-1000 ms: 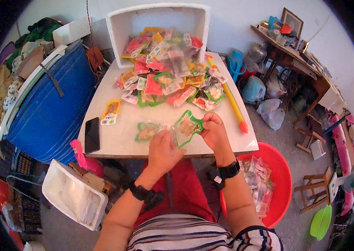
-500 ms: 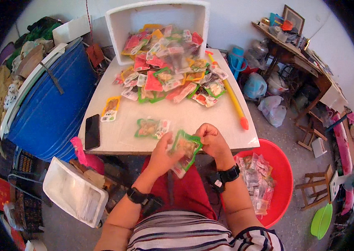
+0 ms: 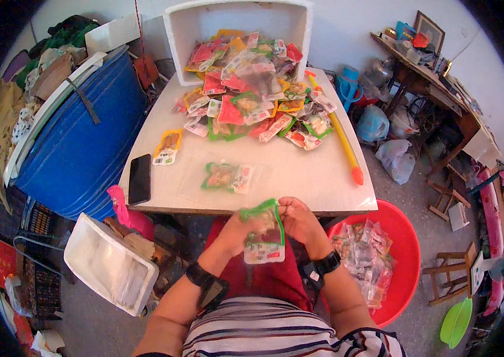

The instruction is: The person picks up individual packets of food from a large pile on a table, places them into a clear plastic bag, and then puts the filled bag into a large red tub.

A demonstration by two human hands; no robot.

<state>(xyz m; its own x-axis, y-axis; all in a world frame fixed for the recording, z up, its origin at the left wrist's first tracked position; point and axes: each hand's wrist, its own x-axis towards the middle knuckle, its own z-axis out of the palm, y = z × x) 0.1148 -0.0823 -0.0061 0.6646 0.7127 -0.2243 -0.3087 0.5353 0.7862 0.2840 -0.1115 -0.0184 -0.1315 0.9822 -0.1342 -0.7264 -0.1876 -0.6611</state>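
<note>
Just off the table's near edge, above my lap, I hold a green-edged food packet (image 3: 265, 252) with a pale lower end. My left hand (image 3: 228, 235) is closed on its left side. The fingers of my right hand (image 3: 303, 225) pinch together at its upper right edge. Beyond my hands, another green-edged packet (image 3: 223, 177) lies flat on the white table (image 3: 192, 199), with clear plastic film around it. Farther off, a heap of mixed food packets (image 3: 240, 95) spills from a white foam box (image 3: 174, 47) lying on its side.
A black phone (image 3: 140, 179) and a yellow packet (image 3: 168, 147) lie at the table's left. A yellow tube (image 3: 342, 138) runs along its right edge. A red basin (image 3: 405, 256) of packets stands low right; a blue barrel (image 3: 85, 143) and a foam tub (image 3: 109, 262) stand left.
The held packet has turned from a slant to nearly upright, its pale end now facing me. Both hands are slightly lower, and the whole view has shifted a little.
</note>
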